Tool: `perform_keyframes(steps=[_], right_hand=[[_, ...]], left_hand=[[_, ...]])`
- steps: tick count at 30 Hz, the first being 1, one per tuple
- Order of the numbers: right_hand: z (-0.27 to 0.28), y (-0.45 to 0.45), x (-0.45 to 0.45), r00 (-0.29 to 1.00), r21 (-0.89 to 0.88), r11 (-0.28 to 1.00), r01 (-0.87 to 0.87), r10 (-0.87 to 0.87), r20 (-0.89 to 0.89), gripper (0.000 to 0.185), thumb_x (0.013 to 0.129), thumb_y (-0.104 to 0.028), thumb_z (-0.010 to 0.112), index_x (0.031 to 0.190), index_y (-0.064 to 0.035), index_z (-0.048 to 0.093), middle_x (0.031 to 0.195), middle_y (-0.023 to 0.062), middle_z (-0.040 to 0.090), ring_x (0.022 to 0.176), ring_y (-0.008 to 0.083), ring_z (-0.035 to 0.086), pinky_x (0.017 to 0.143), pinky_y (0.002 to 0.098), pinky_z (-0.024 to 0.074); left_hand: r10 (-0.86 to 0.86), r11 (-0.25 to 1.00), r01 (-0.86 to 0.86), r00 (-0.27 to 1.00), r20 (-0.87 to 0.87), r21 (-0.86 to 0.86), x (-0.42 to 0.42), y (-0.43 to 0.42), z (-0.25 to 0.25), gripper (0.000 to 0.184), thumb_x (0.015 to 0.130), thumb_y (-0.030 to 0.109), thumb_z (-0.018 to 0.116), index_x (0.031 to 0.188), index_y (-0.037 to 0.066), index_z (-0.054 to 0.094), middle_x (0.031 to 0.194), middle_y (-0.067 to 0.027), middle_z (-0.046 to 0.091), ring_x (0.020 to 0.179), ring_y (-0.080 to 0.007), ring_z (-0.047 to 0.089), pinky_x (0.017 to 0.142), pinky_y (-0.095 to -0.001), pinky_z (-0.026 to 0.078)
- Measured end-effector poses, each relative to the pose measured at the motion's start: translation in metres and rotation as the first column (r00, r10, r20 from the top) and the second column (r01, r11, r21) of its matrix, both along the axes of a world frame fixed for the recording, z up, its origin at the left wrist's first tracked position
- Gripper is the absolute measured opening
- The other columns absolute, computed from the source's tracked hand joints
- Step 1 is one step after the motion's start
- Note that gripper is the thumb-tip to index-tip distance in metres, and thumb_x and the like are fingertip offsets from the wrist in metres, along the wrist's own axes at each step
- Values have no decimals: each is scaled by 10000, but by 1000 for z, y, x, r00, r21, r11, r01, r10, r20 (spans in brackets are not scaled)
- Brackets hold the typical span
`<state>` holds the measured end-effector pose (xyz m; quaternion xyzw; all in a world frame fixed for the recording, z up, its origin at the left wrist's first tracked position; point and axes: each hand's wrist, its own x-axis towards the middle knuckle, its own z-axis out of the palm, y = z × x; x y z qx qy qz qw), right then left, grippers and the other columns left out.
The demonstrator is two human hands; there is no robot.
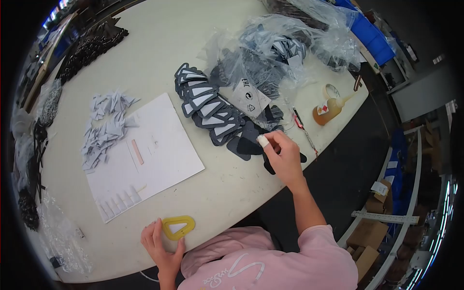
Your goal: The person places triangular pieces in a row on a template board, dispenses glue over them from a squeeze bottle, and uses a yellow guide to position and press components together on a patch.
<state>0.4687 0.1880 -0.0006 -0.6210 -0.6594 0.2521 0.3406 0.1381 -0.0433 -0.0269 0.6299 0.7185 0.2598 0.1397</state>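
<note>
My left hand (163, 247) rests at the table's near edge with thumb and fingers around a yellow triangular frame (187, 224), which has a white triangle inside. My right hand (279, 149) pinches a dark flat piece (248, 146) over the near side of the table, a white wrap on one fingertip. Beyond it fans a row of dark grey pieces with white triangles (206, 98). More dark pieces lie partly under my right hand.
A white sheet (166, 145) bears grey triangular scraps (104, 133) and a pink strip (137, 152). Clear plastic bags (251, 58), a yellow-liquid bottle (327, 112), a tape roll (331, 91) and a red-handled tool (298, 121) lie to the right. Blue bins (374, 42) stand beyond.
</note>
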Motion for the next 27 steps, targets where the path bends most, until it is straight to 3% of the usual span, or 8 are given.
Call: perform_keyframes(steps=[3,6,9,13,17,20,24,27], right_hand=[[3,6,7,986,10,988,-157,156,61,225,902,-52,688,1126,-40,712,972,85,674,950,247,672,812,378,537],[-8,1,-10,933,100,972,-211,169,318,325,870,-71,704,1193,-52,679,977,82,657,1025,265,635,894,408,506],[0,4,-14,908,-26,977,-213,208,363,382,847,-95,718,1222,-67,649,986,75,647,1032,275,604,934,422,471],[-1,10,-9,911,-71,977,-200,212,353,258,829,-78,712,1084,-62,677,929,67,632,964,272,594,924,419,468],[40,4,-8,989,70,988,-139,134,64,192,838,-20,673,1028,-34,702,953,70,686,921,211,651,865,335,507],[51,5,3,990,142,985,-100,112,-82,206,864,-2,654,1062,-20,707,987,78,740,925,177,704,861,291,511],[57,-4,1,1000,110,994,24,-25,8,223,894,38,625,1097,-4,709,990,58,748,891,154,736,829,275,543],[64,-27,-11,868,-15,960,-281,247,-430,256,905,72,601,1128,14,712,1019,63,747,888,123,725,801,256,560]], left_hand=[[-12,1000,12,1000,2,25,0,1,-1,818,703,187,857,1453,45,560,1325,-163,563,1262,-395,503,1116,-553,349],[-62,997,63,998,-12,37,-2,-1,-1,821,701,178,860,1455,52,559,1316,-160,566,1258,-387,504,1115,-547,354],[-82,996,82,997,-9,46,0,3,3,841,690,148,867,1464,62,552,1309,-158,572,1262,-379,504,1118,-525,365],[-26,998,24,999,29,58,11,1,5,830,704,114,862,1472,58,550,1302,-156,573,1267,-369,511,1117,-501,388],[-2,985,-51,951,310,163,6,4,8,724,782,84,833,1455,40,571,1328,-159,562,1258,-355,533,1082,-471,435],[-33,982,-26,953,301,188,-6,10,17,601,826,27,779,1405,47,621,1360,-171,566,1272,-345,541,1051,-442,467],[-79,978,12,947,312,209,-17,18,32,485,863,9,737,1340,63,674,1341,-174,599,1242,-337,563,1047,-427,470],[-146,975,61,903,405,215,-21,26,42,458,879,2,712,1332,53,677,1286,-163,643,1200,-310,604,1043,-401,476]])
